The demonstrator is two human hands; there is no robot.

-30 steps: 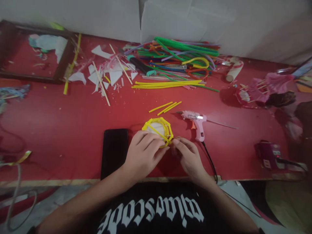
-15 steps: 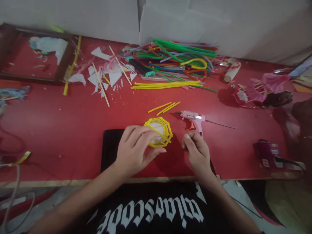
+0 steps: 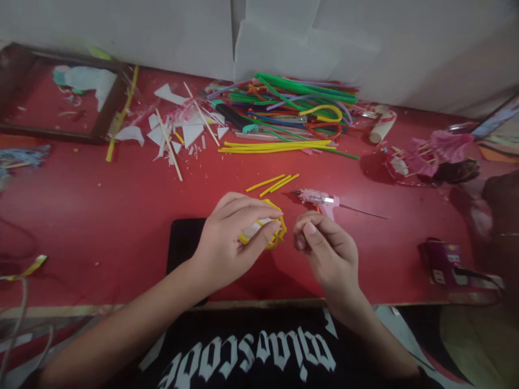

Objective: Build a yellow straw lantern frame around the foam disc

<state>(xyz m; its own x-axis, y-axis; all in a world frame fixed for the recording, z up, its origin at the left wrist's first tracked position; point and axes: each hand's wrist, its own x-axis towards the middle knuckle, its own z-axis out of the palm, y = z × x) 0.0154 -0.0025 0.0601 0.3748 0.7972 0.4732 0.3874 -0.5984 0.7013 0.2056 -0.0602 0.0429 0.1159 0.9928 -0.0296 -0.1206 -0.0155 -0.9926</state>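
Note:
A small round frame of yellow sticks (image 3: pixel 279 229) with a white inside stands over the red table. My left hand (image 3: pixel 239 232) is curled over its left side, thumb and fingertips closed together at its top and covering much of it. Just right of it my right hand (image 3: pixel 326 246) is pinched, and whatever lies between its fingertips is too small to make out. Beyond the frame lie a few short yellow sticks (image 3: pixel 265 182). A pink glue gun (image 3: pixel 320 198) rests behind my right hand, its grip partly hidden.
Long yellow sticks (image 3: pixel 275 147) lie before a pile of coloured pipe cleaners (image 3: pixel 300 94). White scraps (image 3: pixel 192 134) are at the back left. A black flat object (image 3: pixel 184 243) lies under my left hand; a purple box (image 3: pixel 441 262) sits right.
My left thumb and fingers have closed together over the yellow frame, hiding more of it. My right hand has turned slightly and moved nearer the frame, now covering the glue gun's grip.

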